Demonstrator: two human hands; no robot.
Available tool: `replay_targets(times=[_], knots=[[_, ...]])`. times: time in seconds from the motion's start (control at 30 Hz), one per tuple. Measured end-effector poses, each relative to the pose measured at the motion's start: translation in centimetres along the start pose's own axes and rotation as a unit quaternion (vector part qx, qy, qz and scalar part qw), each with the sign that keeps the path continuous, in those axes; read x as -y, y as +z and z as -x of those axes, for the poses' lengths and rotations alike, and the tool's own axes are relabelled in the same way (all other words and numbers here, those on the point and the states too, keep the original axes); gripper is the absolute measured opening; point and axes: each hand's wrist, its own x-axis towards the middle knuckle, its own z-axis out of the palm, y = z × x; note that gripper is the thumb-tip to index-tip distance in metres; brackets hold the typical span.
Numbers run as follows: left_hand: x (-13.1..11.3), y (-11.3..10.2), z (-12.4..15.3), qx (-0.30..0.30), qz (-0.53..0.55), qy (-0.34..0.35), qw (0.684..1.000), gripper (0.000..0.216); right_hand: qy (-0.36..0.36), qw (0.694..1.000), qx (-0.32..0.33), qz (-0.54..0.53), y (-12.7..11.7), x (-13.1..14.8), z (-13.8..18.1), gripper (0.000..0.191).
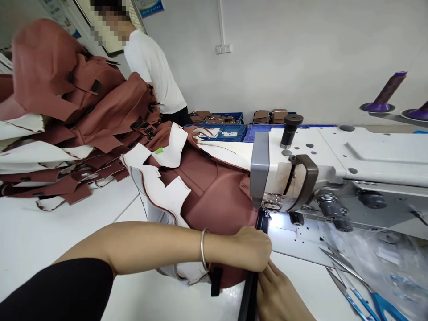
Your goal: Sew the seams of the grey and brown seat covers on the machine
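Observation:
A reddish-brown seat cover [214,196] with white backing lies on the table, its right edge under the head of a sewing machine [264,171]. Along that edge runs a black strip [247,298], which passes up to the lit needle area. My left hand [254,246], with a bangle at the wrist, is closed in a fist over the cover's edge and the strip, just in front of the presser foot. Directly below it, my right hand [281,292] is closed at the black strip, its fingertips meeting the left hand; its thumb is hidden.
Scissors [377,296] and a clear plastic bag [374,254] lie right of my hands. A tall pile of reddish-brown covers [100,102] stands at left. Behind it is a person in a white shirt [155,71]. Blue crates [230,131] line the wall; thread cones [384,93] stand at right.

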Motion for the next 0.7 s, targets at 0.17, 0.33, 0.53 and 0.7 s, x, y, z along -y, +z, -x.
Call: replay_targets(times=[0.17, 0.33, 0.53, 0.7], knots=[[0.1, -0.5, -0.4, 0.01, -0.012, 0.022, 1.0, 0.021, -0.002, 1.0, -0.014, 0.003, 0.2, -0.6, 1.0, 0.029], [0.6, 0.0, -1.0, -0.014, -0.009, 0.03, 0.999, 0.017, 0.011, 0.999, -0.03, -0.009, 0.9, -1.1, 1.5, 0.029], [1.0, -0.4, -1.6, -0.042, 0.0, 0.012, 0.999, 0.018, 0.041, 0.998, -0.018, -0.032, 0.9, -2.2, 1.0, 0.032], [1.2, -0.3, -2.0, -0.113, 0.013, -0.04, 0.993, 0.019, 0.023, 0.999, 0.018, -0.014, -0.1, -3.0, -0.1, 0.03]])
